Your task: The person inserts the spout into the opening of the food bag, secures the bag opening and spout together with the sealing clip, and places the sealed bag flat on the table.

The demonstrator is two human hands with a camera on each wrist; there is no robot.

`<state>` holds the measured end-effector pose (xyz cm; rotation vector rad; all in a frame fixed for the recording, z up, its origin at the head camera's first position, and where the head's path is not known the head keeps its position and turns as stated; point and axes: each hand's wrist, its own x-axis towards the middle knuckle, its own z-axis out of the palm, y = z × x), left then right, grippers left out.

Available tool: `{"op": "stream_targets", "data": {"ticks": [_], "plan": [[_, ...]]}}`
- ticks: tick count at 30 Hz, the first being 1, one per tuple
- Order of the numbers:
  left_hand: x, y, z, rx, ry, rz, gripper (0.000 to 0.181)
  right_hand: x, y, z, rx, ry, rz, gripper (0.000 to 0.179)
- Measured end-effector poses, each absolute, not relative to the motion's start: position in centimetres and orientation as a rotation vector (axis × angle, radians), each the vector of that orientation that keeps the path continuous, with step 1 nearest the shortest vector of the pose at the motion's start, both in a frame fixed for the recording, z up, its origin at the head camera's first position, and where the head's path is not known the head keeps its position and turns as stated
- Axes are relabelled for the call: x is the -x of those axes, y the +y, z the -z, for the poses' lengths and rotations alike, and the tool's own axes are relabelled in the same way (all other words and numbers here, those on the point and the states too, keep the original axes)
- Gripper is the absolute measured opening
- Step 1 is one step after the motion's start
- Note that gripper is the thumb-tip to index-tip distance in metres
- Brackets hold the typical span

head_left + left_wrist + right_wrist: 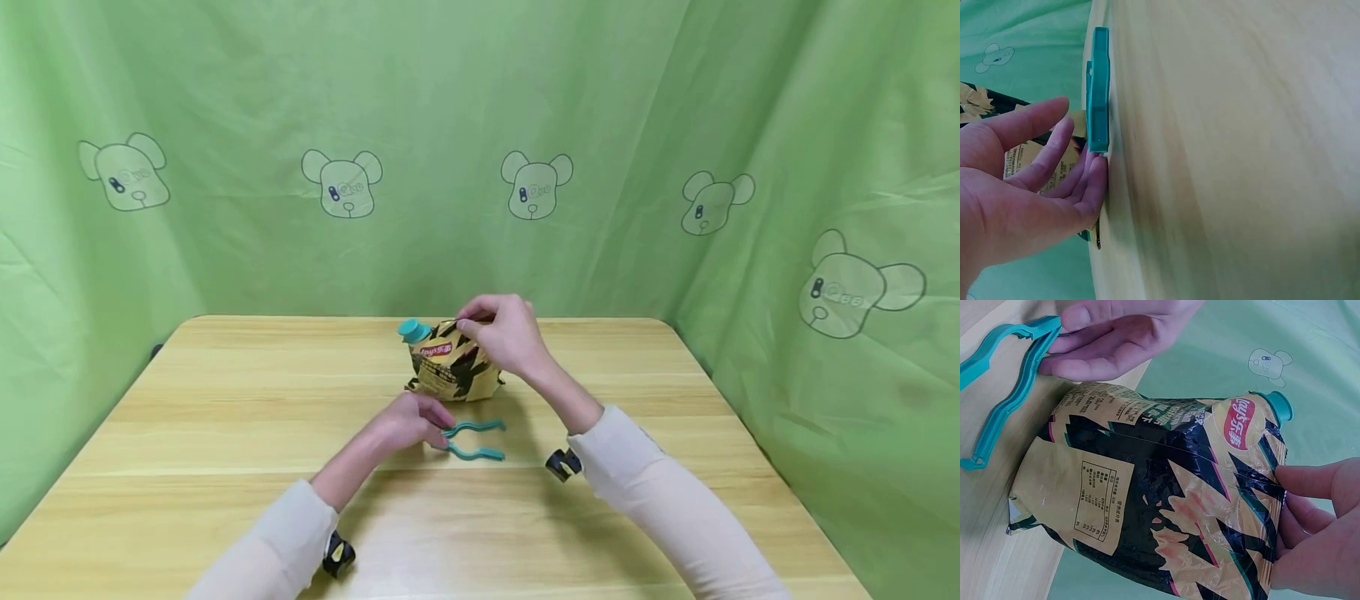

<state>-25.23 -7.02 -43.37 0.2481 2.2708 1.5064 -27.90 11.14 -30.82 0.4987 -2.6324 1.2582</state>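
A black-and-gold Lay's chip bag (450, 362) stands on the table, its crumpled front and printed panel showing in the right wrist view. My right hand (504, 333) pinches the bag's top edge between thumb and fingers. At the bag's upper left corner is a teal round cap-like piece (414, 331). A teal bag clip (480, 456) lies spread in a V on the tabletop in front of the bag. My left hand (408, 423) is at the clip's joined end, its fingers loosely bent and fingertips right beside the plastic.
The wooden table (262, 400) has rounded far corners. Green curtains (450, 83) with printed bear heads surround it behind and at the sides. Black wrist mounts hang beneath both sleeves (637, 479).
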Motion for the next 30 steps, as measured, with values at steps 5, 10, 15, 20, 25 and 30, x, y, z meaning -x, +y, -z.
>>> {"op": "stream_targets", "data": {"ticks": [5, 10, 15, 20, 25, 30], "plan": [[25.39, -7.00, 43.52, -0.280, 2.283, -1.429, 0.034, 27.81, 11.00, 30.63, -0.497, -2.637, -1.249, 0.008], [25.43, -6.98, 43.74, -0.313, 2.340, -1.308, 0.028, 27.79, 10.93, 30.62, -0.499, -2.629, -1.243, 0.008], [25.20, -6.82, 44.00, -0.342, 2.375, -1.281, 0.024, 27.81, 10.95, 30.81, -0.498, -2.623, -1.235, 0.007], [24.98, -6.66, 43.96, -0.333, 2.376, -1.282, 0.024, 27.81, 11.02, 30.91, -0.503, -2.623, -1.244, 0.008], [24.88, -6.58, 44.04, -0.365, 2.397, -1.266, 0.028, 27.78, 11.06, 30.92, -0.497, -2.623, -1.246, 0.007], [24.94, -6.59, 44.27, -0.395, 2.403, -1.276, 0.030, 27.68, 11.05, 30.85, -0.495, -2.622, -1.242, 0.007]]}}
